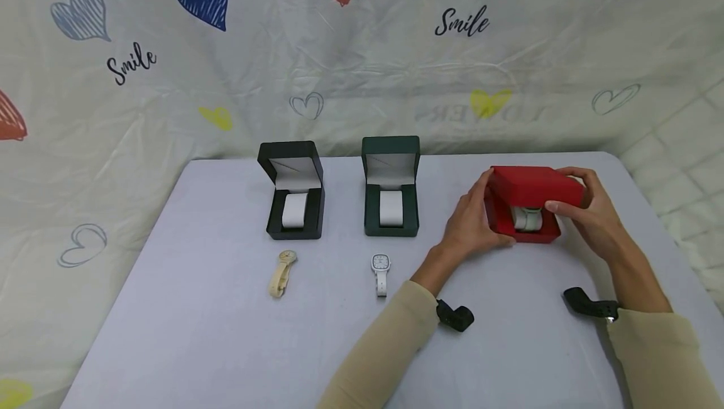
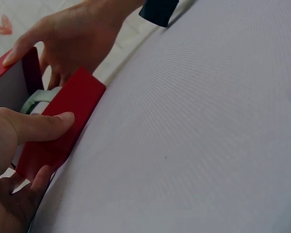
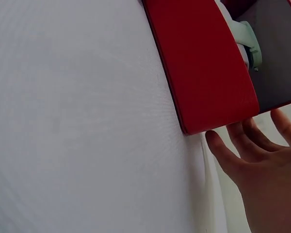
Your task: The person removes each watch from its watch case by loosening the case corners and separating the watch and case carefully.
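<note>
A red watch box stands part-open at the table's right, with a pale green watch round the white cushion inside it. My left hand grips the base at its left side; in the left wrist view the thumb presses the red front. My right hand holds the lid's right end, thumb over its front edge and fingers behind. From the right wrist, fingertips show close along the box's side, and the pale green strap shows above the front wall.
Left of the red box stand an open green watch box and an open black watch box, each with a bare white cushion. A white watch and a cream-coloured watch lie before them on the white-covered table.
</note>
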`<state>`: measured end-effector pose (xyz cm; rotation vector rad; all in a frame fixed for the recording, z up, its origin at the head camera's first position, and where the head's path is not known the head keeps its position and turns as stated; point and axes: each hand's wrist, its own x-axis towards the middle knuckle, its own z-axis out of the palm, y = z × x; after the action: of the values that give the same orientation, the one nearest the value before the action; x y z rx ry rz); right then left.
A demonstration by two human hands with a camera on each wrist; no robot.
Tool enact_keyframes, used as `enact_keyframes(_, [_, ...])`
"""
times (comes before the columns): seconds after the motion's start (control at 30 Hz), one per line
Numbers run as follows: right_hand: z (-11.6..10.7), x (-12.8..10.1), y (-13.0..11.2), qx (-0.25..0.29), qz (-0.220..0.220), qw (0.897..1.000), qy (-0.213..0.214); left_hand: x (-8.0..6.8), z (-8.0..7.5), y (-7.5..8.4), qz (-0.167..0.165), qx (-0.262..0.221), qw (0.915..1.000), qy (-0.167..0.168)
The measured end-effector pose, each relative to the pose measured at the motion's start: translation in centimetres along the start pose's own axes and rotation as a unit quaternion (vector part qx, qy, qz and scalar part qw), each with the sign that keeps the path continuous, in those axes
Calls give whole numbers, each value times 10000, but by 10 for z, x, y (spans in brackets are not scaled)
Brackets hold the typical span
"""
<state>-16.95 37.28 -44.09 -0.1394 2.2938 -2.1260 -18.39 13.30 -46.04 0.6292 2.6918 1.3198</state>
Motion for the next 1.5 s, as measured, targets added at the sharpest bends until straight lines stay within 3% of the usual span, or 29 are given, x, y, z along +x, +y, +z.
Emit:
enact_keyframes(0.43, [1, 3, -2, -397, -221, 9989, 130, 1, 1, 2, -131, 23, 9999, -51])
enact_keyframes(0.77, [3, 5, -10, -1808, -245, 9828, 283, 2, 2, 2, -164, 0, 9999, -46])
enact_keyframes(1.5, [10, 16, -15, -811, 95, 9966, 91, 2, 1, 3, -351, 122, 9993, -108])
